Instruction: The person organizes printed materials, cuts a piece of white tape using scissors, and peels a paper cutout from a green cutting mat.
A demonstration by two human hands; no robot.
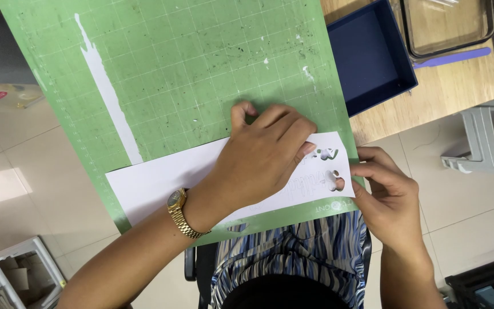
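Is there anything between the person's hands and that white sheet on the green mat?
Nothing visible. The left hand lies flat on the white sheet, and the right hand touches its right end on the green cutting mat.

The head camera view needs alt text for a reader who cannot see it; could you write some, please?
Left hand presses a white cut-out sheet flat on a green cutting mat, while right hand pinches the sheet's right edge. A dark blue box sits beside the mat.

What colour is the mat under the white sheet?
Green with a white grid, the cutting mat shows best in the head view.
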